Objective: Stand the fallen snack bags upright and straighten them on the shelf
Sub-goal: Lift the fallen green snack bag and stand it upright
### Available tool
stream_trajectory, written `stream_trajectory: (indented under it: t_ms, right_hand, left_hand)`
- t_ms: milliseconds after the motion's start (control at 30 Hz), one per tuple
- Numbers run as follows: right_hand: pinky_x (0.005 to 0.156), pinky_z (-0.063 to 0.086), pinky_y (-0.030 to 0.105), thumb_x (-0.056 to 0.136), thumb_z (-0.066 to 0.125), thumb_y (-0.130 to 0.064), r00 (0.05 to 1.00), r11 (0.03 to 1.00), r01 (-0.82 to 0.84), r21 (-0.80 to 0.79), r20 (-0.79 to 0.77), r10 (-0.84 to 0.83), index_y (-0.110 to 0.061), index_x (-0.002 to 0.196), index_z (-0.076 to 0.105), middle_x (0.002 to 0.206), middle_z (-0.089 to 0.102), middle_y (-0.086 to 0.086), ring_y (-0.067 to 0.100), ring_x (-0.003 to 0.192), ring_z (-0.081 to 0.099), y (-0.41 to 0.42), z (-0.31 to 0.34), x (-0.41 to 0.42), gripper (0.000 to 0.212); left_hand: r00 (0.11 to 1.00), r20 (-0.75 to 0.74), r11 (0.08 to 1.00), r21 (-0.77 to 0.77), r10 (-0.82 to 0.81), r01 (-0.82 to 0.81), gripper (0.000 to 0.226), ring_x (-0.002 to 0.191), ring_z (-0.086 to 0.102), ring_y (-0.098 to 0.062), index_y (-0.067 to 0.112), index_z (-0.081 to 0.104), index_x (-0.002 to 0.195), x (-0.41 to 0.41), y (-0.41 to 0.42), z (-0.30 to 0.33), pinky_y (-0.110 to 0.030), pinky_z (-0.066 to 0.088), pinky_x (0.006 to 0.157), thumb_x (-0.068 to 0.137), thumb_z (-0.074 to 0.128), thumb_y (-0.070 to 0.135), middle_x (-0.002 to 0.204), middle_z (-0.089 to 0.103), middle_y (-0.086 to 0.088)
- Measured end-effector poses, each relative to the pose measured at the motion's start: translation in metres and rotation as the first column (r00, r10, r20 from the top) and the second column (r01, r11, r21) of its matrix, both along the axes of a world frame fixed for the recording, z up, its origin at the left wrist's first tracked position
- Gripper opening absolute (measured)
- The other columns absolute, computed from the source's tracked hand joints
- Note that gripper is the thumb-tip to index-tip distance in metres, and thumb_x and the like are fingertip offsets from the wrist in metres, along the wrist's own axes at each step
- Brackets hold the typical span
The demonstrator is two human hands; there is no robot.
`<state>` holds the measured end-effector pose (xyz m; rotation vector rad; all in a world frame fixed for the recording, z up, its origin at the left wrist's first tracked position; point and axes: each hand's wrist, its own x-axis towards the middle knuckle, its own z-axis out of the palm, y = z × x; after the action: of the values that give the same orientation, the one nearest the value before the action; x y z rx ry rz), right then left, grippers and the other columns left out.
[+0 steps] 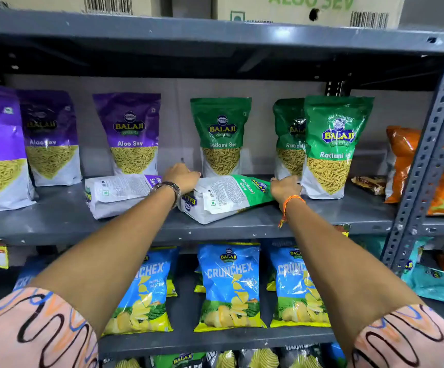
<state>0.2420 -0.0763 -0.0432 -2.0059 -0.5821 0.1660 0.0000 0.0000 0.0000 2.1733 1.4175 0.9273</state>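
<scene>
Head view, and both hands are on the fallen green Ratlami Sev bag (227, 196), which lies on its side at the middle of the grey shelf (56, 221), back panel up, its top pointing right. The left hand (182, 176) curls over the bag's bottom end, fingers wrapped down behind it; the right hand (286, 187) closes round the top end, fingers tucked out of sight behind the pack. It looks like a grip at both ends, though the bag is not yet lifted. Just left of it a fallen purple Aloo Sev bag (120, 193) lies flat too, untouched. Behind them the standing purple bags (128, 134) and standing green bags (335, 144) are upright against the back. So the job looks barely begun by my reckoning: two bags down, one in hand, and the row wants squaring after.
</scene>
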Motion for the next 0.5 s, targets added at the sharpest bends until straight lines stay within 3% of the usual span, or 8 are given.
stream_trajectory:
  t_ms: [100,167,233,333,400,467,500]
  right_hand:
    - [0.103,0.048,0.041,0.091,0.061,-0.020,0.998,0.997,-0.003,0.080,-0.068,0.009,0.005,0.136,0.053,0.139,0.059,0.029,0.042,0.131,0.056,-0.003,0.001,0.010,0.052]
    - [0.094,0.053,0.039,0.088,0.067,-0.016,0.995,0.992,-0.018,0.124,-0.100,0.030,0.006,0.124,0.064,0.127,0.068,0.024,0.038,0.118,0.065,-0.005,0.004,0.017,0.043]
    - [0.080,0.053,0.034,0.082,0.076,-0.013,0.984,0.974,-0.008,0.225,-0.172,0.048,0.007,0.113,0.067,0.110,0.069,0.015,0.027,0.098,0.065,-0.005,0.008,0.022,0.038]
    - [0.065,0.053,0.021,0.076,0.080,-0.007,0.969,0.897,0.016,0.441,-0.227,0.095,-0.001,0.086,0.070,0.096,0.067,0.009,0.019,0.089,0.062,-0.003,0.022,0.025,0.015]
    - [0.070,0.062,0.027,0.071,0.080,-0.007,0.958,0.832,0.018,0.555,-0.247,0.144,-0.009,0.080,0.075,0.090,0.074,0.008,0.023,0.086,0.071,-0.001,0.035,0.025,0.011]
    - [0.079,0.064,0.040,0.073,0.080,-0.009,0.957,0.791,0.032,0.610,-0.247,0.152,-0.016,0.081,0.077,0.085,0.074,0.009,0.023,0.078,0.071,0.001,0.054,0.022,0.011]
    - [0.079,0.063,0.039,0.075,0.081,-0.012,0.968,0.779,0.043,0.626,-0.217,0.122,-0.017,0.086,0.078,0.084,0.074,0.007,0.021,0.074,0.070,0.002,0.064,0.020,0.013]
  left_hand:
    - [0.999,-0.047,0.999,-0.039,0.011,-0.013,0.036,0.094,0.067,-0.036,-0.001,0.070,0.091,0.004,0.001,0.002,-0.033,0.048,0.074,0.091,0.061,0.033,0.106,0.072,-0.024]
    - [0.999,-0.049,0.998,-0.060,0.011,-0.014,0.028,0.085,0.065,-0.033,0.004,0.068,0.079,0.006,0.000,0.004,-0.032,0.045,0.069,0.090,0.066,0.029,0.100,0.073,-0.023]
    - [1.000,-0.020,0.998,-0.059,0.020,-0.021,0.026,0.086,0.065,-0.029,0.006,0.070,0.073,0.007,0.001,0.004,-0.032,0.049,0.074,0.088,0.071,0.026,0.094,0.074,-0.017]
    - [0.995,0.079,0.997,-0.055,0.056,-0.052,0.020,0.093,0.069,-0.025,0.005,0.080,0.093,0.002,0.002,0.004,-0.031,0.055,0.087,0.087,0.072,0.023,0.097,0.076,-0.010]
    - [0.984,0.159,0.996,-0.037,0.084,-0.079,0.015,0.087,0.069,-0.022,0.007,0.080,0.094,0.000,-0.002,0.002,-0.031,0.056,0.083,0.088,0.069,0.015,0.095,0.077,-0.006]
    - [0.961,0.256,0.994,0.008,0.104,-0.110,0.013,0.078,0.068,-0.019,0.008,0.081,0.090,-0.001,-0.006,0.000,-0.031,0.059,0.077,0.087,0.068,0.009,0.093,0.078,-0.003]
    - [0.941,0.321,0.993,0.020,0.107,-0.120,0.011,0.072,0.066,-0.017,0.009,0.080,0.087,-0.001,-0.009,0.000,-0.031,0.060,0.074,0.086,0.069,0.008,0.092,0.078,-0.002]
